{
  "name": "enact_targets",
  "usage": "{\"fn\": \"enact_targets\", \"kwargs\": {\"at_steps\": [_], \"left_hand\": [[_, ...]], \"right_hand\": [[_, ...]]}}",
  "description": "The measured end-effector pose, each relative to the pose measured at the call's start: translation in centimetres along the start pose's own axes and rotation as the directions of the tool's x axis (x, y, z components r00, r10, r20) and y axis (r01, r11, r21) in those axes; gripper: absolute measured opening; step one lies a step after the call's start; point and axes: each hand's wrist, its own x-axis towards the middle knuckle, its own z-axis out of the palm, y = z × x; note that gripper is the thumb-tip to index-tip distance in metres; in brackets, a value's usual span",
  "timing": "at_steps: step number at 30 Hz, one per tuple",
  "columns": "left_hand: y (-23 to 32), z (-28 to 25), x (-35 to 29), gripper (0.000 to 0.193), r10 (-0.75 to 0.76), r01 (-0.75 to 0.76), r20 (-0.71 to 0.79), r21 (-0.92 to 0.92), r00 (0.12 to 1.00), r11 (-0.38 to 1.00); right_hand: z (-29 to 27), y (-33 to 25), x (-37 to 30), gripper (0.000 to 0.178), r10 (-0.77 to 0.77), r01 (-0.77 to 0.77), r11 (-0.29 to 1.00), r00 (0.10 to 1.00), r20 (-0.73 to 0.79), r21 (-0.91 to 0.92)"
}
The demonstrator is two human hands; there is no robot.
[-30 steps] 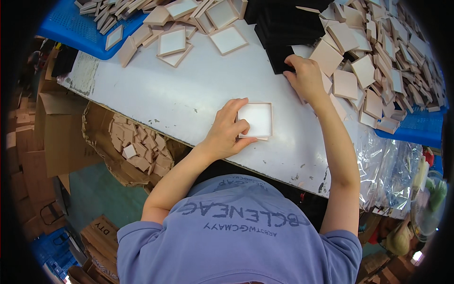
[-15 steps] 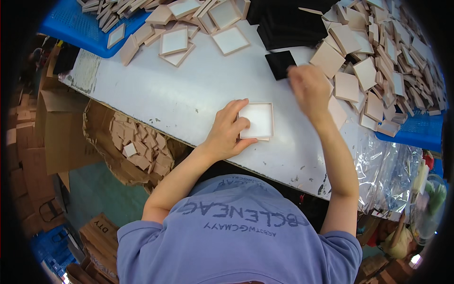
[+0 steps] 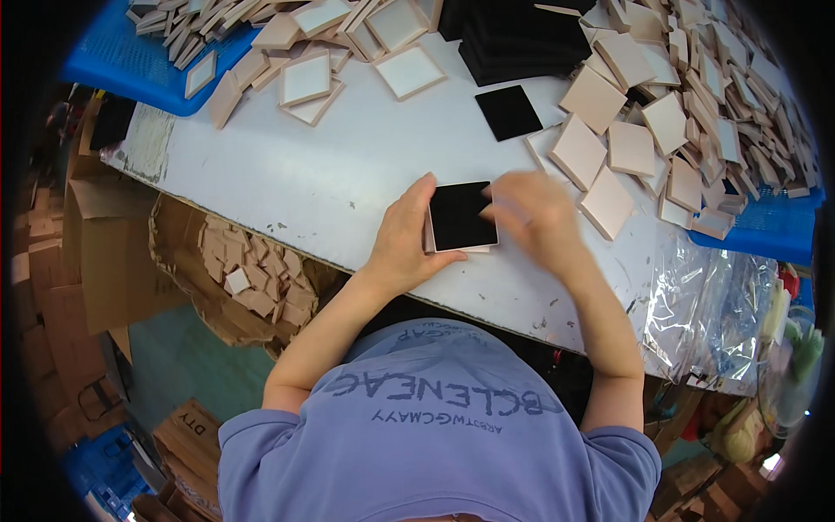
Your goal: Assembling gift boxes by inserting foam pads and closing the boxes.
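My left hand [image 3: 402, 237] is closed round the left side of a shallow pale pink square box [image 3: 429, 239], thumb along its near edge and fingers at the far corner. A thin black square pad [image 3: 463, 216] covers the box's opening, its sides close to the rim. Beneath the box, a sliver of another pale piece shows at the near edge. At the right edge of the pad is my right hand [image 3: 537, 217], its fingers smeared by motion, so their grip is unclear. Farther off, a single black pad [image 3: 508, 113] lies flat on the white table [image 3: 348, 174].
Black pads are stacked [image 3: 522, 48] at the back. Pale square box pieces [image 3: 604, 148] heap up on the right, spilling from a blue basket [image 3: 757, 230]. More lie by a blue basket [image 3: 178, 100] at far left. A carton [image 3: 187, 287] below holds pieces; clear plastic bags [image 3: 696, 304] hang right.
My right hand has come from the far black pad back to the box. The box, white inside before, now has a black pad over it. My left hand keeps its hold.
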Motion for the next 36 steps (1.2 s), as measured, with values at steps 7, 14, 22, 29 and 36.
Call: {"fn": "enact_targets", "kwargs": {"at_steps": [7, 14, 22, 29, 36], "left_hand": [[0.2, -0.3, 0.0, 0.057, 0.083, -0.098, 0.111, 0.138, 0.990, 0.986], [-0.8, -0.2, 0.1, 0.049, 0.144, -0.141, 0.150, -0.033, 0.978, 0.990], [-0.1, -0.8, 0.6, 0.062, 0.100, -0.099, 0.191, -0.015, 0.977, 0.995], [0.5, -1.0, 1.1, 0.071, 0.085, -0.124, 0.301, 0.114, 0.950, 0.986], [-1.4, 0.6, 0.3, 0.096, 0.140, -0.132, 0.033, -0.183, 0.990, 0.974]], "right_hand": [[-2.2, 4.1, -1.3, 0.018, 0.096, -0.117, 0.795, 0.993, -0.067, -0.595], [-2.7, 1.7, -3.6, 0.015, 0.739, -0.279, 0.129, 0.667, 0.095, 0.952], [-2.7, 2.7, -1.8, 0.073, 0.269, -0.280, 0.919, 0.960, -0.077, -0.279], [-1.5, 4.2, -0.8, 0.085, 0.324, -0.311, 0.924, 0.946, 0.027, -0.222], [2.0, -0.7, -0.1, 0.080, 0.053, -0.051, 0.999, 0.984, 0.168, -0.020]]}}
